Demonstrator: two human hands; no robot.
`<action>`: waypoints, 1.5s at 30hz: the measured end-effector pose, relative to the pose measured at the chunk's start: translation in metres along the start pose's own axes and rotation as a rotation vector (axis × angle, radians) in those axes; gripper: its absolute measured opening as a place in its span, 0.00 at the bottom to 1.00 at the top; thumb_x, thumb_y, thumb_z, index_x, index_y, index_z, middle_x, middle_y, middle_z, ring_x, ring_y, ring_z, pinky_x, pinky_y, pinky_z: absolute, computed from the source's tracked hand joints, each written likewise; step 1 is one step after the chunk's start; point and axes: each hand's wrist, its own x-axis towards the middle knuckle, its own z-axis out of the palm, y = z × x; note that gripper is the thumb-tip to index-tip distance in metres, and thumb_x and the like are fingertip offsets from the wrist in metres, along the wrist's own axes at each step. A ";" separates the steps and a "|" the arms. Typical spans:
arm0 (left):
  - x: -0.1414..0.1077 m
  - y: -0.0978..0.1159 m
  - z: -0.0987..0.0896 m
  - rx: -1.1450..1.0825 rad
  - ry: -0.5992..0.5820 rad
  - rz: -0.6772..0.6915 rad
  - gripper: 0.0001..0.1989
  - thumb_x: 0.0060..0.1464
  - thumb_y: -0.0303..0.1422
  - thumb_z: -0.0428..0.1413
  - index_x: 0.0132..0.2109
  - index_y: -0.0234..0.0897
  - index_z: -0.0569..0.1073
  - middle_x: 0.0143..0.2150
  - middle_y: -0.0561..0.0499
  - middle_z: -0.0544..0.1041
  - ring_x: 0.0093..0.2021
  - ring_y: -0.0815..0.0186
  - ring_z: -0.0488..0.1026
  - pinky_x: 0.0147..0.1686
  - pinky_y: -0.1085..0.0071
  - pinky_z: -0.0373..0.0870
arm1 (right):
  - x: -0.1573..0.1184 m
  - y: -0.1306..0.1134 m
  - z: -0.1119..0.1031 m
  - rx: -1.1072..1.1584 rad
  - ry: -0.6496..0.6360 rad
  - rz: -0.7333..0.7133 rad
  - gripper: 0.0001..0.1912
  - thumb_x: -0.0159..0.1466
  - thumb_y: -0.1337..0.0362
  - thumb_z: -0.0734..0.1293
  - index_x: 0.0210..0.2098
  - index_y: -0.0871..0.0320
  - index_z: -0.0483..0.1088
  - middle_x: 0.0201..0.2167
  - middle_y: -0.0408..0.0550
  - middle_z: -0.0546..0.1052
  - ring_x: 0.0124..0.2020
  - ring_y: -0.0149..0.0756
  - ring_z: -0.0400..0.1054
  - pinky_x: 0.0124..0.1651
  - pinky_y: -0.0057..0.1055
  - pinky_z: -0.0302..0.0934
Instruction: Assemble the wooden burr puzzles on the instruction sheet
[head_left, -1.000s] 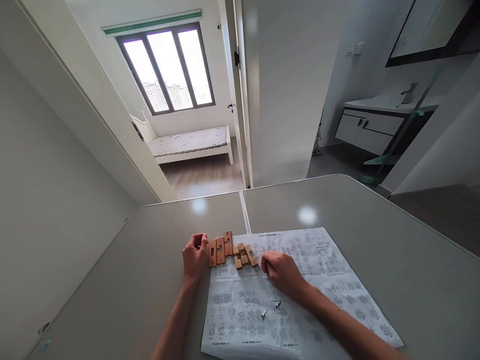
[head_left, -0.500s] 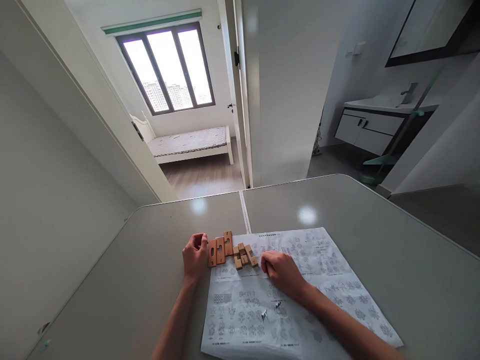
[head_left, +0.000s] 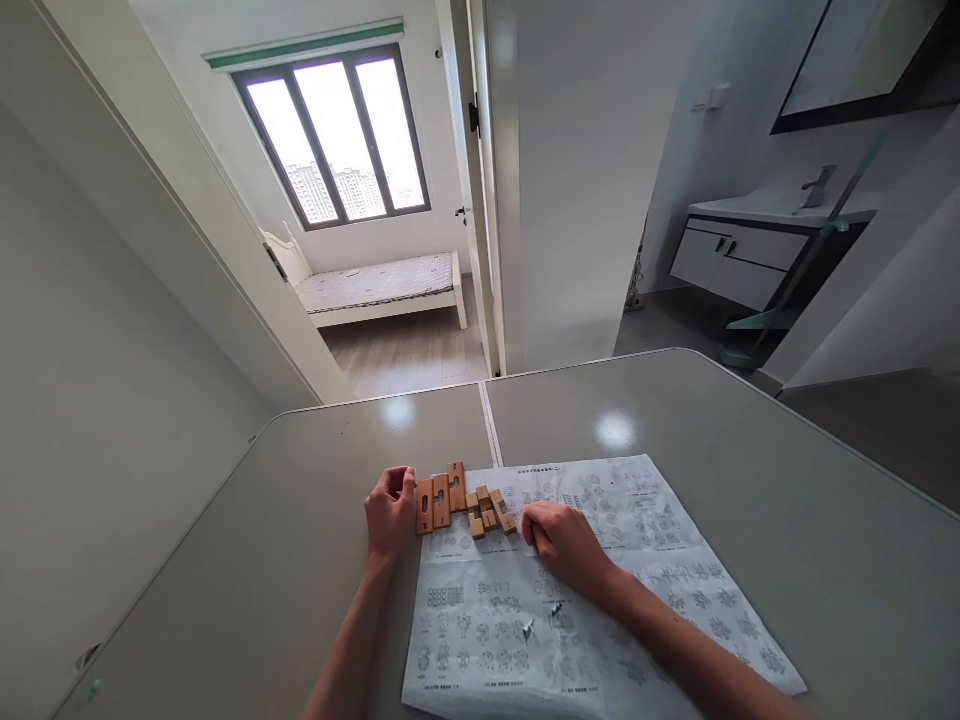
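Note:
My left hand (head_left: 391,510) rests on the table with its fingers curled, just left of three reddish-brown slotted wooden plates (head_left: 441,502). Right of the plates lies a cluster of lighter wooden notched blocks (head_left: 489,512) on a printed paper sheet (head_left: 630,570). My right hand (head_left: 562,540) lies closed on the sheet, right of the blocks and apart from them; its fingertips are tucked under. Two small metallic pieces, one lower (head_left: 528,629) and one higher (head_left: 556,608), sit on the sheet below my right hand.
The grey table (head_left: 300,560) has a pale seam (head_left: 490,425) running away from the sheet. Beyond its far edge are a doorway with a bed (head_left: 382,285), a wall, and a washbasin cabinet (head_left: 739,255) at the right.

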 end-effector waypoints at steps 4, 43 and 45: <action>0.000 0.001 0.000 0.002 0.007 0.005 0.18 0.59 0.49 0.53 0.38 0.40 0.77 0.31 0.50 0.82 0.33 0.58 0.79 0.36 0.67 0.72 | 0.000 -0.001 -0.001 -0.004 0.002 0.002 0.16 0.60 0.81 0.58 0.24 0.56 0.68 0.25 0.40 0.75 0.27 0.31 0.66 0.34 0.25 0.52; -0.003 0.000 0.007 0.195 -0.124 0.264 0.14 0.57 0.44 0.57 0.44 0.40 0.76 0.44 0.45 0.78 0.42 0.55 0.78 0.47 0.58 0.73 | 0.000 -0.001 0.000 0.007 0.011 -0.004 0.16 0.59 0.80 0.58 0.24 0.56 0.67 0.24 0.40 0.74 0.27 0.31 0.66 0.34 0.25 0.52; -0.003 -0.002 0.008 0.220 -0.137 0.286 0.14 0.58 0.44 0.56 0.44 0.40 0.76 0.44 0.45 0.78 0.43 0.54 0.77 0.49 0.57 0.73 | 0.000 0.000 0.000 0.007 0.011 -0.003 0.16 0.59 0.80 0.58 0.24 0.56 0.66 0.25 0.40 0.75 0.27 0.31 0.66 0.34 0.25 0.52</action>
